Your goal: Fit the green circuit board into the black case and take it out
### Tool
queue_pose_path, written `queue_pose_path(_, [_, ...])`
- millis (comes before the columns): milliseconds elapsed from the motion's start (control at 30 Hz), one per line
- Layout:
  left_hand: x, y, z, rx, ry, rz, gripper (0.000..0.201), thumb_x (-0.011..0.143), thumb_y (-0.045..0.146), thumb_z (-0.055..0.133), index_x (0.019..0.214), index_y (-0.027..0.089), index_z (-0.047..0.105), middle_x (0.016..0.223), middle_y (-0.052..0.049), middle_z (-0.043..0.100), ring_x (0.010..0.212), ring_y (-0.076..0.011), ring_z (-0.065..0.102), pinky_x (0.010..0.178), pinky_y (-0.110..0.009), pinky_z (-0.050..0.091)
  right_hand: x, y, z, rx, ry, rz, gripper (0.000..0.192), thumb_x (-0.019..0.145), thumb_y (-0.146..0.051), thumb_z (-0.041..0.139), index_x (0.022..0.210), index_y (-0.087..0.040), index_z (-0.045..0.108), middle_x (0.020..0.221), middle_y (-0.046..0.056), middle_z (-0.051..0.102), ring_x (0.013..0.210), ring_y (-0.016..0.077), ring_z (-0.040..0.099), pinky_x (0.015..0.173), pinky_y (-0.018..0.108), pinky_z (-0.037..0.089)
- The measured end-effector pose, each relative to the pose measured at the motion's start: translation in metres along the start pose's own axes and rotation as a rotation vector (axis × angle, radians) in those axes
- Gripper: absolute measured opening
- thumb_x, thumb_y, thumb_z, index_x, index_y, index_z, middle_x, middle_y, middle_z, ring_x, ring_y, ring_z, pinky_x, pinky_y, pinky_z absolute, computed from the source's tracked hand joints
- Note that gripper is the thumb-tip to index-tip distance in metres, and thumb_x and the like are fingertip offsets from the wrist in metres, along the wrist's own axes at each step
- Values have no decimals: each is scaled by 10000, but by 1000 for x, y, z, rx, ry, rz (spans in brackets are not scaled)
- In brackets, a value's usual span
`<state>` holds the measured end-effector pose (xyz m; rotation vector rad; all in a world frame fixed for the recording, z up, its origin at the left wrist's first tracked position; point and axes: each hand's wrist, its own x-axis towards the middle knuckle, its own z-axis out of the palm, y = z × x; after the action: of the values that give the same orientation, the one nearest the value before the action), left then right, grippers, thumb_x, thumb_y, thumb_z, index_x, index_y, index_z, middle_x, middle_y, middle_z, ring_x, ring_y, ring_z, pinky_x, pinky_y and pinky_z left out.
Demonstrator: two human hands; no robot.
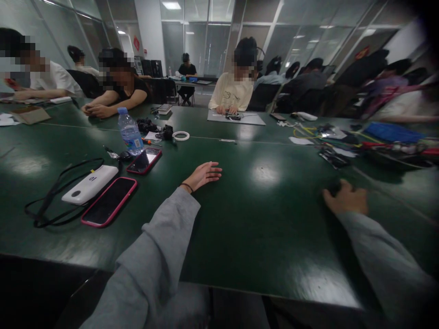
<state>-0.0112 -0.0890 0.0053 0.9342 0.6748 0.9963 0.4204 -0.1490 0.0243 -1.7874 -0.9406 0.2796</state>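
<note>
Both hands empty: left hand (205, 175) flat, open; right hand (345, 197) curled beside dark object (334, 187).

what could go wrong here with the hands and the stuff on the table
1. The left hand lies flat and open on the green table, near a red-cased phone and a water bottle; a sideways sweep might knock the upright bottle onto the phones.
2. The black cord loops around the white power bank; a sleeve might snag it and drag the bank.
3. The right hand is blurred, seemingly on something small and dark; its grip cannot be judged.
</note>
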Motion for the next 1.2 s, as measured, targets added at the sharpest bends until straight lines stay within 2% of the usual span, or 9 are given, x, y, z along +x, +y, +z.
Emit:
queue_pose_path(67, [2, -5, -3, 65, 87, 87, 284, 897, 321, 450, 1085, 137, 556, 1046, -131, 641, 838, -158, 630, 823, -344, 485, -10, 2, 41, -496, -63, -275, 636, 724, -234, 724, 1286, -77, 472, 1231, 334, 367, 1174, 337, 426, 917, 464, 349])
queue_pose_path(133, [4, -7, -9, 170, 189, 160, 282, 900, 338, 438, 1058, 144, 568, 1056, -119, 637, 839, -147, 621, 807, -321, 480, -35, -9, 89, -643, -192, -536, 616, 789, -278, 642, 1329, -82, 417, 1160, 262, 435, 1111, 335, 458, 904, 445, 388])
queue_pose_path(267, [4, -5, -25, 390, 460, 303, 302, 898, 353, 435, 1091, 164, 568, 1190, -107, 587, 998, -159, 577, 882, -309, 434, -106, -55, 159, -505, -478, -942, 616, 834, -321, 547, 1388, -171, 323, 1172, 164, 417, 1042, 288, 489, 870, 418, 449])
queue_pose_path(433, [2, 0, -36, 398, 550, 322, 399, 900, 431, 402, 1165, 166, 537, 1278, -111, 539, 1070, -173, 560, 925, -314, 407, -159, -88, 174, -287, -747, -1186, 545, 882, -233, 449, 1393, -333, 287, 1231, 93, 373, 1108, 250, 451, 885, 421, 459])
queue_pose_path(700, [-2, 2, -15, 477, 291, 186, 486, 900, 492, 344, 1092, 114, 582, 1136, -148, 623, 1004, -207, 598, 954, -376, 415, -153, -84, 172, -195, -779, -1153, 533, 873, -234, 492, 1371, -331, 330, 1234, 85, 351, 1068, 232, 453, 945, 440, 431])
queue_pose_path(800, [-7, -7, 4, 588, 374, 225, 495, 905, 501, 323, 1265, 193, 466, 1423, -106, 385, 1291, -217, 394, 1088, -388, 282, -149, -80, 177, -190, -762, -1083, 509, 874, -257, 492, 1357, -326, 348, 1219, 92, 362, 1070, 251, 453, 926, 469, 440])
queue_pose_path(933, [-18, -33, 44, 779, 233, 222, 612, 868, 588, 326, 1372, 240, 331, 1537, -84, 99, 1422, -215, 81, 1145, -392, 151, -136, -66, 187, -124, -664, -996, 587, 799, -125, 451, 1355, -279, 345, 1253, 110, 346, 1152, 277, 407, 959, 497, 411])
queue_pose_path(1067, [-29, -52, 67, 1012, 60, 352, 784, 819, 593, 435, 1434, 188, 168, 1534, -158, -2, 1423, -262, -9, 1143, -471, 94, -120, -53, 197, 82, -614, -874, 630, 722, -195, 511, 1331, -245, 356, 1204, 105, 409, 1139, 260, 445, 995, 455, 402])
queue_pose_path(1200, [-34, -54, 67, 1128, -7, 430, 965, 781, 569, 514, 1447, 164, -54, 1524, -194, -58, 1416, -293, -54, 1137, -505, 95, -114, -49, 202, 253, -631, -643, 520, 754, -204, 469, 1265, -209, 375, 1137, 105, 521, 1047, 225, 550, 960, 444, 442])
